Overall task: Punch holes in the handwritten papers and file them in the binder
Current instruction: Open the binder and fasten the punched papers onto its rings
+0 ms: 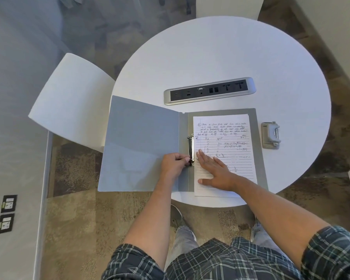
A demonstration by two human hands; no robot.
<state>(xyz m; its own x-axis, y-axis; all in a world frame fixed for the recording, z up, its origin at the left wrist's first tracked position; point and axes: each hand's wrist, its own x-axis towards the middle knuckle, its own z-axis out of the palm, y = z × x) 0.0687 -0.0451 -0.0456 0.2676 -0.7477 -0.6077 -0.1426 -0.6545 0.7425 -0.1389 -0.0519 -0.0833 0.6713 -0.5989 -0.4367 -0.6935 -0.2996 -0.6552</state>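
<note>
The grey binder (141, 142) is lying open on the near part of the round white table (220, 57), its cover hanging over the table's left edge. The handwritten papers (228, 138) are sitting on its right-hand leaf, their left margin against the ring mechanism (191, 150). The left hand (174, 164) is pinching the near end of that mechanism with curled fingers; the right hand (216, 170) is pressing flat, fingers extended, on the sheets. The filing step appears to be in hand, with punching seemingly done. Whether the rings are latched cannot be told. Next, the mechanism needs closing while the sheets are held aligned. The hole punch (270, 135) is resting just right of the binder.
</note>
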